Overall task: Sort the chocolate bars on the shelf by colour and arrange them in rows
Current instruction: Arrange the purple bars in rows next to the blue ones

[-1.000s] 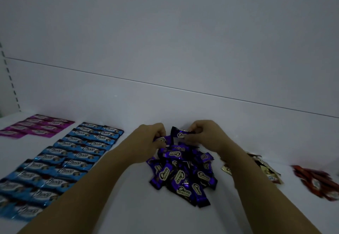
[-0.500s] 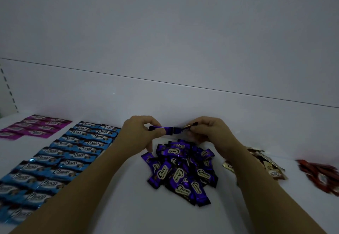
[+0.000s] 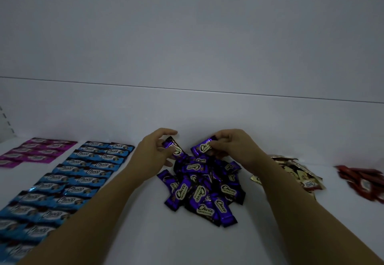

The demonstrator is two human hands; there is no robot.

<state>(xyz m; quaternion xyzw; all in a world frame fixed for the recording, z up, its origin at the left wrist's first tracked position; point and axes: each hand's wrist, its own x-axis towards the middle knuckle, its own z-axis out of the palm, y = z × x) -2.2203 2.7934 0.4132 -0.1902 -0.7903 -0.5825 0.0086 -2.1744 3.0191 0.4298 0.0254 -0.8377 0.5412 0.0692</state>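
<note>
While left hand (image 3: 152, 155) grips purple bar (image 3: 178, 152), right hand (image 3: 231, 146) pinches second bar (image 3: 200, 148), pile (image 3: 204, 194) beneath.

Purple bars (image 3: 199, 190) in the heap: glossy plastic film, crinkled, glints along the folds. Same slick wrap on the left bar (image 3: 179, 154), held in the left hand (image 3: 151, 154), and the right bar (image 3: 201, 147), pinched by the right hand (image 3: 234, 148). Blue bars (image 3: 83, 173), shiny film, lying smoother. Pink bars (image 3: 37, 150), glossy too. Gold wrappers (image 3: 291, 169) look like metallic foil. Red wrappers (image 3: 363, 181) shiny, blurred. Shelf (image 3: 135, 233): smooth, matt white.
</note>
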